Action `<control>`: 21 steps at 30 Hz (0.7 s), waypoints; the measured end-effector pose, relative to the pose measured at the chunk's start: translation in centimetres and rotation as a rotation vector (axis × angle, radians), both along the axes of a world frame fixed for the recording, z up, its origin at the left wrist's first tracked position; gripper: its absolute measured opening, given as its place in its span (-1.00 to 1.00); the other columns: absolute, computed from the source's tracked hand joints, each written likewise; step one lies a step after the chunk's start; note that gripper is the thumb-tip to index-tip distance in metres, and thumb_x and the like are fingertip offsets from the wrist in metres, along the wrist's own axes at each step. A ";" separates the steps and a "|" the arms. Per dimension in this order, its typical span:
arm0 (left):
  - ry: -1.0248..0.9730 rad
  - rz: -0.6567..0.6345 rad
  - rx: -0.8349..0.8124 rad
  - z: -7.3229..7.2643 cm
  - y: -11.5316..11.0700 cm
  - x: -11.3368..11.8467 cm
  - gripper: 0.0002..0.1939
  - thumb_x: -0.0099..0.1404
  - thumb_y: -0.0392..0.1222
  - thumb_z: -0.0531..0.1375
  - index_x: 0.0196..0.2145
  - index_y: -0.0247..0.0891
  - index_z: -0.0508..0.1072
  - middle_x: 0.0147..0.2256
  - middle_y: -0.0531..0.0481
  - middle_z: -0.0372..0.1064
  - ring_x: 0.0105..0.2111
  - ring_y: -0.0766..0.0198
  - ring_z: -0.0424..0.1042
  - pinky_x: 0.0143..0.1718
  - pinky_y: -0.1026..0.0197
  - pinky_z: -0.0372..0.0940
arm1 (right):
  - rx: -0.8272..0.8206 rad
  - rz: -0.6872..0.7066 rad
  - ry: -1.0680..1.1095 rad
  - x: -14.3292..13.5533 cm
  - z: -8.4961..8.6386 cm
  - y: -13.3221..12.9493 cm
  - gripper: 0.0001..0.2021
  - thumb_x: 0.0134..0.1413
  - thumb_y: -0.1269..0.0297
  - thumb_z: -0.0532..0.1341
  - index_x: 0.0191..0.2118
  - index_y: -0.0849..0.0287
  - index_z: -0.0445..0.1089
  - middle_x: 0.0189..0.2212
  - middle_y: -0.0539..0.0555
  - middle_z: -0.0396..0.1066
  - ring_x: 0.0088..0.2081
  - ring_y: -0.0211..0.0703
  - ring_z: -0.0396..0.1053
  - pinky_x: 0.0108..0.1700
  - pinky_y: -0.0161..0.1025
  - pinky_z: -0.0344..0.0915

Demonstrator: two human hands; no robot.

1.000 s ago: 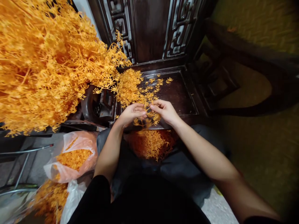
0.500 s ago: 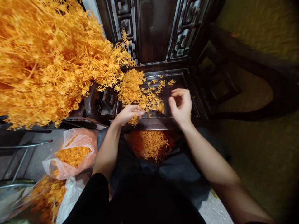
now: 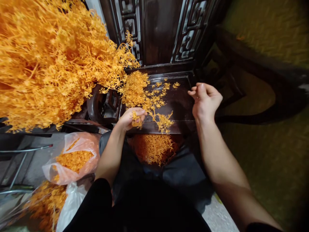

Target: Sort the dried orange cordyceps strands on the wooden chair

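My left hand (image 3: 131, 119) is closed over the near edge of the dark wooden seat (image 3: 183, 108), pinching an orange plastic sprig (image 3: 164, 122). The sprig's spiky heads hang out to the right of my fingertips, and more orange tips show in my palm. Raised over the seat's right side, my right hand (image 3: 207, 100) has its thumb pressed to its fingers; whatever it may hold is hidden. Beyond my left hand lies a pile of loose orange plastic flower pieces (image 3: 135, 88), with several scattered pieces (image 3: 166, 86) to its right.
A big heap of orange plastic sprigs (image 3: 53, 64) fills the upper left. Between my legs is a bunch of bare orange stems (image 3: 156, 148). At the lower left stand a clear bag (image 3: 74, 161) of orange pieces and a white bag (image 3: 72, 199). A carved wooden backrest (image 3: 159, 32) rises behind.
My right hand has moved right and away from my left, its curled fingers closing into a pinch. The sprig at my left hand now hangs nearer the seat's front edge.
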State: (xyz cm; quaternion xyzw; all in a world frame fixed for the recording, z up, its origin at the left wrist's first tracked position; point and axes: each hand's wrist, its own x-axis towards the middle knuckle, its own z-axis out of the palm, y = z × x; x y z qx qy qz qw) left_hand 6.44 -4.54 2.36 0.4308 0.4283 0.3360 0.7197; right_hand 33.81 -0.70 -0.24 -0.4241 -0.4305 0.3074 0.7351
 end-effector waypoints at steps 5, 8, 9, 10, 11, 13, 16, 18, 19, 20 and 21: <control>-0.256 0.349 0.017 -0.7 0.5 3.4 -0.70 0.18 -0.08 0.46 -0.27 -0.29 0.49 -0.39 0.00 0.50 -0.53 0.40 0.44 -0.47 0.31 0.33 | 0.041 0.163 -0.338 -2.6 1.1 -3.8 -0.83 0.35 0.20 0.17 -0.19 0.12 0.47 -0.33 0.03 0.40 -0.35 -0.24 0.35 -0.29 -0.25 0.27; -0.278 0.364 0.112 -0.8 0.2 4.6 -0.66 0.14 -0.13 0.49 -0.24 -0.26 0.46 -0.37 0.05 0.49 -0.48 0.41 0.45 -0.39 0.31 0.36 | -0.089 0.348 -0.575 -5.5 1.3 -5.6 -0.73 0.37 0.04 0.14 -0.13 0.15 0.40 -0.42 0.00 0.38 -0.43 -0.20 0.31 -0.33 -0.21 0.21; -0.271 0.362 0.146 -0.9 0.1 4.8 -0.63 0.11 -0.13 0.51 -0.24 -0.26 0.46 -0.36 0.05 0.50 -0.45 0.40 0.48 -0.34 0.30 0.38 | -0.152 0.403 -0.612 -6.2 1.2 -5.8 -0.68 0.36 -0.03 0.14 -0.11 0.15 0.37 -0.46 -0.01 0.38 -0.46 -0.19 0.30 -0.35 -0.21 0.19; -0.259 0.366 0.183 -1.0 0.0 4.9 -0.58 0.06 -0.13 0.54 -0.24 -0.26 0.46 -0.36 0.05 0.51 -0.42 0.40 0.49 -0.30 0.30 0.40 | -0.209 0.453 -0.617 -6.7 1.0 -5.9 -0.65 0.35 -0.08 0.14 -0.10 0.14 0.35 -0.49 -0.03 0.36 -0.47 -0.19 0.29 -0.37 -0.22 0.18; -0.243 0.375 0.219 -1.2 -0.1 5.0 -0.55 0.01 -0.12 0.56 -0.25 -0.26 0.45 -0.37 0.05 0.51 -0.40 0.39 0.51 -0.25 0.29 0.41 | -0.253 0.486 -0.586 -7.1 0.7 -5.8 -0.62 0.35 -0.13 0.14 -0.11 0.12 0.32 -0.50 -0.04 0.36 -0.48 -0.19 0.29 -0.39 -0.23 0.17; -0.199 0.393 0.283 -1.7 -0.1 5.2 -0.50 -0.06 -0.07 0.59 -0.30 -0.26 0.43 -0.39 0.05 0.51 -0.40 0.35 0.53 -0.25 0.26 0.42 | -0.280 0.476 -0.437 -7.6 0.0 -5.3 -0.60 0.32 -0.19 0.15 -0.21 0.09 0.29 -0.51 -0.06 0.33 -0.49 -0.22 0.27 -0.42 -0.25 0.18; -0.113 0.430 0.341 -2.5 0.2 5.0 -0.48 -0.09 -0.01 0.59 -0.37 -0.26 0.39 -0.44 0.05 0.48 -0.50 0.33 0.49 -0.42 0.26 0.37 | -0.246 0.306 -0.048 -6.9 -0.9 -3.7 -0.52 0.22 -0.26 0.21 -0.37 0.07 0.15 -0.57 -0.12 0.18 -0.58 -0.31 0.15 -0.51 -0.31 0.19; -0.069 0.501 0.357 -2.7 0.6 4.4 -0.48 -0.12 -0.03 0.60 -0.38 -0.26 0.41 -0.45 0.06 0.47 -0.51 0.35 0.46 -0.45 0.29 0.34 | -0.220 0.192 0.189 -5.4 -1.1 -2.4 -0.48 0.15 -0.29 0.26 -0.36 0.05 0.11 -0.61 -0.19 0.09 -0.64 -0.36 0.05 -0.57 -0.34 0.19; -0.056 0.549 0.364 -2.7 0.9 4.0 -0.49 -0.13 -0.05 0.60 -0.38 -0.26 0.41 -0.45 0.08 0.46 -0.50 0.37 0.46 -0.43 0.29 0.36 | -0.216 0.166 0.259 -4.6 -1.1 -1.9 -0.47 0.11 -0.29 0.29 -0.35 0.05 0.11 -0.61 -0.20 0.10 -0.65 -0.37 0.04 -0.59 -0.36 0.21; -0.051 0.599 0.376 -2.7 1.1 3.7 -0.49 -0.13 -0.06 0.60 -0.38 -0.26 0.42 -0.44 0.08 0.46 -0.48 0.38 0.47 -0.40 0.30 0.37 | -0.224 0.167 0.293 -3.9 -1.0 -1.6 -0.46 0.07 -0.29 0.32 -0.33 0.05 0.12 -0.59 -0.19 0.15 -0.64 -0.38 0.07 -0.60 -0.37 0.22; -0.051 0.642 0.392 -2.6 1.3 3.3 -0.49 -0.12 -0.06 0.60 -0.37 -0.26 0.41 -0.43 0.09 0.46 -0.46 0.37 0.49 -0.36 0.30 0.39 | -0.253 0.214 0.288 -3.4 -0.9 -1.5 -0.46 0.03 -0.27 0.36 -0.31 0.07 0.16 -0.54 -0.17 0.22 -0.61 -0.38 0.14 -0.60 -0.38 0.24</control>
